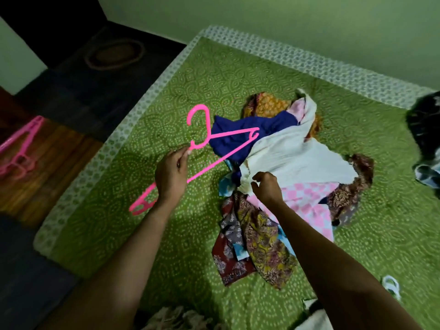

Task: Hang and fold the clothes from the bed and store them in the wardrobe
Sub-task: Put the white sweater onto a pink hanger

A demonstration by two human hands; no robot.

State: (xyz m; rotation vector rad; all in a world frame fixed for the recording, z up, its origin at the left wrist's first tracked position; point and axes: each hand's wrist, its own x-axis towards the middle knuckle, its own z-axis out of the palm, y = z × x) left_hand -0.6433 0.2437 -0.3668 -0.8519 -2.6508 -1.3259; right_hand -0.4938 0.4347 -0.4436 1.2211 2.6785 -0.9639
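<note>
A heap of clothes lies in the middle of the bed point(133, 234), which has a green patterned cover. On top is a white garment point(297, 160), with a dark blue one point(238, 136) behind it, a pink checked one point(309, 198) to the right, and brown and yellow printed pieces point(257, 246) in front. My left hand point(172, 172) grips a pink plastic hanger point(204, 141) by its neck and holds it above the cover, left of the heap. My right hand point(266, 189) pinches the near edge of the white garment.
More pink hangers point(19, 148) lie on the wooden floor to the left of the bed. A dark garment point(426, 129) sits at the right edge of the bed. A small white object point(391, 287) lies near the front right. The green wall runs behind the bed.
</note>
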